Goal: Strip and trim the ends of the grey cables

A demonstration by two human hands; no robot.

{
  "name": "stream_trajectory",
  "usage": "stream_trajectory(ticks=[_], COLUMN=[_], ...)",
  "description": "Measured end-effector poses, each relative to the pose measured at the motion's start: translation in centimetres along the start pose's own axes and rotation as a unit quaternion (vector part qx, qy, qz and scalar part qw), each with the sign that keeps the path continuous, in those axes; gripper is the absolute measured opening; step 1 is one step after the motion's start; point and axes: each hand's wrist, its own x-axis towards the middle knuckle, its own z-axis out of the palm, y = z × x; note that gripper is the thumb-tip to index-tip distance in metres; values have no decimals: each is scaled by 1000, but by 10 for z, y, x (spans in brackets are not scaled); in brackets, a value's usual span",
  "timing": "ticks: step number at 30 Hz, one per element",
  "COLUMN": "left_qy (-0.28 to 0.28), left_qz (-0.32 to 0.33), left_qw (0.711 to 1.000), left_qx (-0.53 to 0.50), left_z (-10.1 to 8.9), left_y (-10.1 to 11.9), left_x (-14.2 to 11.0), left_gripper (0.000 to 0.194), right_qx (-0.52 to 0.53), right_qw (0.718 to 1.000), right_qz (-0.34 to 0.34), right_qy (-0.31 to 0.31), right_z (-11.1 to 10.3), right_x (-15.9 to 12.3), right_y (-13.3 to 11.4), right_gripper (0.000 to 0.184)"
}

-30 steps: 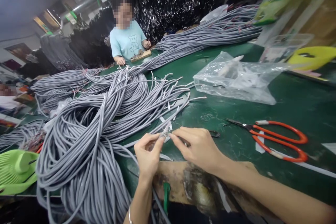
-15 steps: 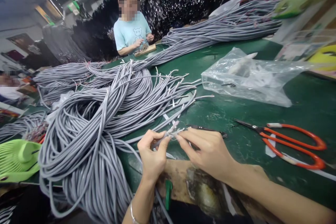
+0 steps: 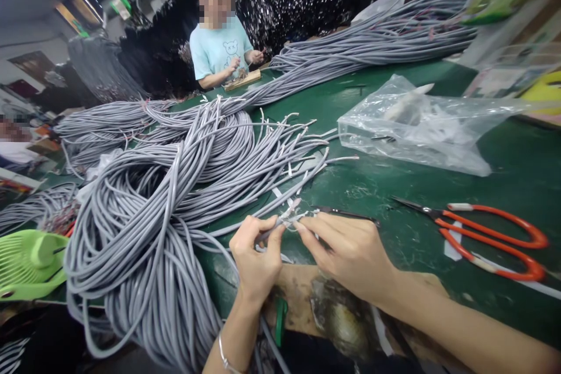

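My left hand [image 3: 258, 251] is closed around a grey cable just below its stripped end. Pale inner material and fine strands [image 3: 293, 210] stick out past the thumb and forefinger. My right hand [image 3: 346, 245] pinches the frayed strands at that end, its thumb and forefinger close to the left fingertips. A dark, slim tool [image 3: 348, 214] lies on the bench just behind my right hand, partly hidden by it. Below both hands is a worn brown board [image 3: 298, 286] with a green clip [image 3: 281, 321]. To the left, a large bundle of grey cables [image 3: 175, 187] spreads over the bench.
Orange-handled scissors [image 3: 491, 239] lie at the right of the green bench [image 3: 372, 187]. Behind them rests a clear plastic bag [image 3: 412, 123]. A green fan [image 3: 33, 263] stands at far left. Another person [image 3: 221, 49] works across the bench beside more grey cables [image 3: 372, 35].
Both hands stay almost in place, still at the stripped cable end. The view has shifted very slightly. Across the bench, the other person's hands have moved a little.
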Motion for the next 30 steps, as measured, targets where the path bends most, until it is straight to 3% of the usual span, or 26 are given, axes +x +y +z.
stream_trajectory(ticks=[11, 21, 27, 30], left_qy=[5, -13, -57, -117], left_qz=[28, 108, 88, 44], left_qw=[999, 990, 991, 989], left_qx=[20, 89, 82, 79], left_z=[0, 4, 6, 9], left_y=[-1, 0, 3, 3], left_x=[0, -3, -6, -6], left_gripper=[4, 8, 13, 17], right_qx=[-32, -182, -46, 64], right_qw=[999, 979, 999, 995], right_qz=[-21, -87, -3, -51], right_qy=[11, 18, 12, 56], right_z=[-1, -5, 4, 0], right_x=[2, 3, 2, 3], right_y=[1, -3, -7, -19], right_gripper=[27, 13, 26, 28])
